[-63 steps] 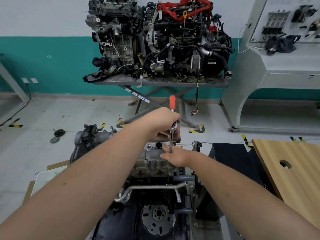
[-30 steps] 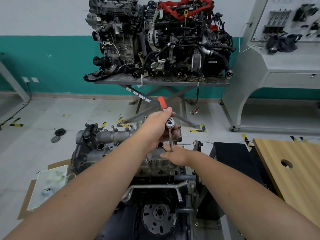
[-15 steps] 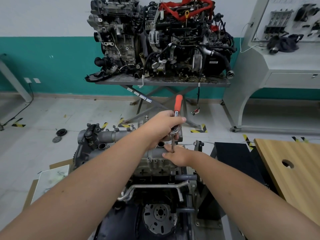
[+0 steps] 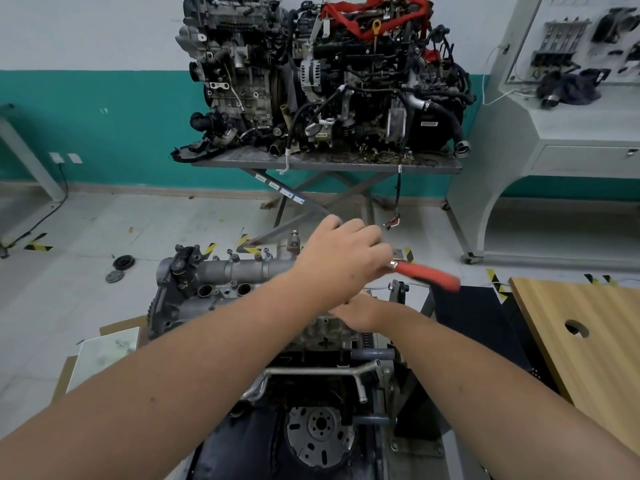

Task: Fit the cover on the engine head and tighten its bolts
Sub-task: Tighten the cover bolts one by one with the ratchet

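The ratchet wrench (image 4: pixel 427 274) is gripped by the left hand (image 4: pixel 346 258), whose fingers are curled round the head end of the tool. The orange handle projects to the right of that hand and is blurred. The drive end of the wrench is hidden beneath the left hand.

The right hand (image 4: pixel 360 311) is positioned directly below and just behind the left hand, at the top of the engine head (image 4: pixel 221 289). Its fingers are covered by the left hand and wrist, so it cannot be told whether it is clenched, released or grasping anything.

The cover (image 4: pixel 249 270), a grey cast part with a tubular upper section, is seated on the engine head. It extends to the left of both hands, and its right end is hidden behind them. Bolts (image 4: pixel 232 255) are seen standing upright along its upper edge, to the left of the left hand.

A flywheel (image 4: pixel 320 431) is visible on the near face of the engine, below both forearms. A wooden counter (image 4: pixel 588 327) with a round hole lies to the right of the right forearm. A second engine (image 4: pixel 329 74) stands on a metal stand beyond the hands.
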Tool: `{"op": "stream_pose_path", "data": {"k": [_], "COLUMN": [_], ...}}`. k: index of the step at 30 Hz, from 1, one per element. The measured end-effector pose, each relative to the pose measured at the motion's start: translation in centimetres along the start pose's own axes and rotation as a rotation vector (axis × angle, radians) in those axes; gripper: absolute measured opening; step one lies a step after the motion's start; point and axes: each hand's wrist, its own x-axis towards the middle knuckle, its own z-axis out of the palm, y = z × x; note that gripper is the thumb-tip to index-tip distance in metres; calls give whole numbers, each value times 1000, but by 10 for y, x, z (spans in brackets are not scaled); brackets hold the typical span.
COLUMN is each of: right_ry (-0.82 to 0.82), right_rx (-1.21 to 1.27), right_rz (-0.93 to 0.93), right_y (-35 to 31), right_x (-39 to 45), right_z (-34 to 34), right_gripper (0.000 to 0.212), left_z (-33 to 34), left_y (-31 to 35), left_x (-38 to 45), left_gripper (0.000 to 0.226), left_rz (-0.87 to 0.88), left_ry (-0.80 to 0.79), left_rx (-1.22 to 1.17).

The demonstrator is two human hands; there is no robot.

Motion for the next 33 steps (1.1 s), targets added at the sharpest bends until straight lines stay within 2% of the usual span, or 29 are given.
{"op": "stream_pose_path", "data": {"k": [2,3,5,6,8,10,14,16,20,22,24,28,29,33], "right_ry": [8,16,63,90,40,-16,0,18,-41,-69,-73,-47,-38,-13], "right_rx": [-48,-66,43,130,183,112,125,176,190,174,174,189,190,170], "right_rz": [-56,-57,-27,-48,-49,16,29,53,83,88,82,93,97,43], "right_y": [-1,-4,-6,-3,-1,1,3,2,4,6,6,9,9,1], "right_x": [0,-2,-8,-8,-7,0,6,4,7,7,8,10,10,6], "right_z": [0,-2,-6,-6,-8,-4,1,0,-3,-5,-5,-3,-2,-1], "right_gripper": [47,45,44,45,43,35,17,17,24,49,53,22,21,46], "left_z": [12,17,25,26,27,26,21,18,13,10,9,8,8,11], "left_y": [4,7,18,22,26,32,41,31,9,5,5,7,8,14], "left_x": [-13,-16,-19,-19,-20,-19,-5,-3,-2,0,1,0,-1,-3], "left_gripper": [30,37,51,54,58,53,35,35,29,25,24,25,26,28], "left_rz": [-66,-168,-389,-477,-602,-726,-1186,-1311,-1379,-1375,-1374,-1373,-1375,-1415], "left_ry": [274,322,271,224,181,276,317,302,101,19,-7,18,41,189], "left_rx": [-18,-35,-136,-261,-677,-1058,-1648,-1833,-1898,-1893,-1881,-1907,-1922,-1965]}}
